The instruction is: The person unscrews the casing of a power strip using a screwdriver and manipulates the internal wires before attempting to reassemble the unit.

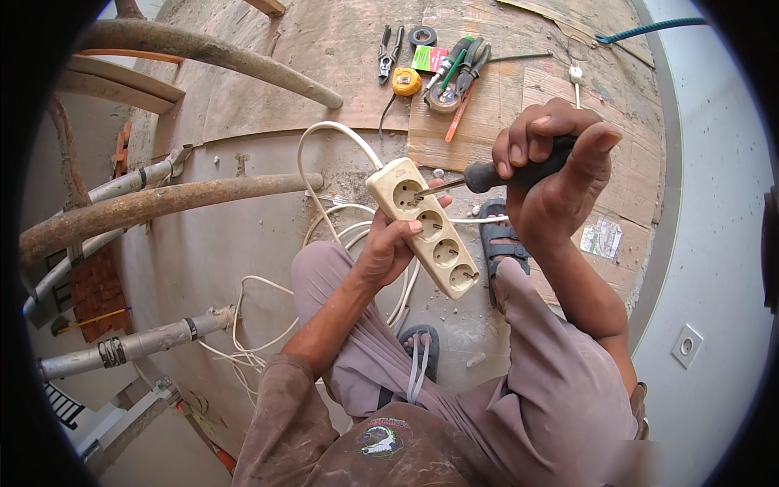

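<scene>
A cream power strip [439, 237] with several round sockets lies tilted in my left hand [389, 247], thumb across its face and fingers around the far side. My right hand [560, 162] grips a screwdriver [487, 178] by its dark handle, the thumb raised away from it. The metal shaft points left, its tip at the uppermost socket; how deep it goes I cannot tell. A white cable [331, 127] leaves the strip's upper end, loops down and lies coiled on the floor below the strip.
Cutting pliers [389, 55], black tape [422, 36], a yellow tape measure [406, 81] and more hand tools lie on cardboard [519, 89] ahead. A white plug [576, 75] rests at upper right. Wooden poles [162, 203] and metal tubes [146, 343] stand left. A wall socket [687, 346] is at right.
</scene>
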Demonstrator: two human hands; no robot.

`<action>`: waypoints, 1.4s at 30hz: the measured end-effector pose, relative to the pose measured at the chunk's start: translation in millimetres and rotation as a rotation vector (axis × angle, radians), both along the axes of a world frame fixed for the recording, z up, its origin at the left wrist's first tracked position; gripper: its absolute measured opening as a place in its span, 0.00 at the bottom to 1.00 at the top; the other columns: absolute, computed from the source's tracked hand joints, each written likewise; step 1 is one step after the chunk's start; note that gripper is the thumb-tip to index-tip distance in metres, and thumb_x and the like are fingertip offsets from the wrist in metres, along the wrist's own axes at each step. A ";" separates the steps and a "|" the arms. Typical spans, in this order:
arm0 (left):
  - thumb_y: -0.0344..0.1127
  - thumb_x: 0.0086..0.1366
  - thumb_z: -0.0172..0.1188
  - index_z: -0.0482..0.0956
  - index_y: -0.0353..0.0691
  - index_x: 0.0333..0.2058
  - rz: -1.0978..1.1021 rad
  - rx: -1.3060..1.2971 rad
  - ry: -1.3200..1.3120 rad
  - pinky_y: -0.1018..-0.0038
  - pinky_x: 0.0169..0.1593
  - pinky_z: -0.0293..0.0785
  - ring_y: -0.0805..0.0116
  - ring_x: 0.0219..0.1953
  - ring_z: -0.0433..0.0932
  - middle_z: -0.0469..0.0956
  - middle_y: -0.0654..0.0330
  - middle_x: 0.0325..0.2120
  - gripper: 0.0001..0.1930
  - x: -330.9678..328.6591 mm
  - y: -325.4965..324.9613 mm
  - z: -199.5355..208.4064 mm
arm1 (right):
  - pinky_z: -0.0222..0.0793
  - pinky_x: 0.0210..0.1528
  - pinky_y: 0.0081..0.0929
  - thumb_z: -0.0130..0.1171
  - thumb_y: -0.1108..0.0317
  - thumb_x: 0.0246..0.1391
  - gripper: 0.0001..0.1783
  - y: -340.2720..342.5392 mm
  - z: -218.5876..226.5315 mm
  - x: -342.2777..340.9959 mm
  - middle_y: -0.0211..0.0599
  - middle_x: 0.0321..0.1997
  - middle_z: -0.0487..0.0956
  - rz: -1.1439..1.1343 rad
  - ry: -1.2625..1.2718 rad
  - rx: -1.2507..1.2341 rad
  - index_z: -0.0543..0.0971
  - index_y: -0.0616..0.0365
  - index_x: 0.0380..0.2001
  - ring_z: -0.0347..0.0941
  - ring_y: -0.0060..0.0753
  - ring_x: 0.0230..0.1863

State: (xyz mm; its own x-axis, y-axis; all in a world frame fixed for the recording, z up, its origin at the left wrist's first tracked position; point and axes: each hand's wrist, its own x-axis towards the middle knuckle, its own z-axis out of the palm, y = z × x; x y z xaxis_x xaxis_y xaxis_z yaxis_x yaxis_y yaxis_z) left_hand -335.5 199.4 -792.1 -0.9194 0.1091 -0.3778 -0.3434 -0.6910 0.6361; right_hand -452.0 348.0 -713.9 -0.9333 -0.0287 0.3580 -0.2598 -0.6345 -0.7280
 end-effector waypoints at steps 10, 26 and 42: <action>0.32 0.51 0.57 0.40 0.47 0.68 -0.011 -0.003 -0.006 0.46 0.62 0.65 0.51 0.63 0.62 0.54 0.49 0.62 0.48 -0.1 -1.1 -1.3 | 0.64 0.19 0.20 0.47 0.47 0.63 0.26 1.0 -1.0 1.5 0.29 0.20 0.65 0.033 0.013 0.038 0.72 0.63 0.28 0.64 0.20 0.20; 0.26 0.55 0.54 0.51 0.40 0.64 0.055 0.049 -0.040 0.59 0.61 0.69 0.58 0.62 0.64 0.61 0.51 0.61 0.37 2.3 -2.6 -8.3 | 0.71 0.32 0.24 0.54 0.60 0.58 0.17 4.7 -0.6 8.2 0.32 0.26 0.68 0.114 0.028 0.332 0.70 0.60 0.44 0.69 0.25 0.26; 0.25 0.53 0.55 0.57 0.35 0.60 0.051 -0.073 -0.102 0.64 0.55 0.73 0.63 0.52 0.72 0.66 0.53 0.57 0.33 1.0 -7.4 -21.5 | 0.70 0.34 0.41 0.60 0.63 0.54 0.28 66.2 26.5 13.1 0.46 0.37 0.70 0.373 0.321 1.391 0.67 0.51 0.59 0.74 0.48 0.31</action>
State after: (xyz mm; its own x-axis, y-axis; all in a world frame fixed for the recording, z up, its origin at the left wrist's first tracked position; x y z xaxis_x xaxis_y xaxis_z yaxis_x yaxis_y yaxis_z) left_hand -334.6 192.0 -813.6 -0.8797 0.0316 -0.4746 -0.3741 -0.6621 0.6494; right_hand -438.9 414.1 -687.4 -0.6826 -0.7303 0.0275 -0.5065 0.4457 -0.7381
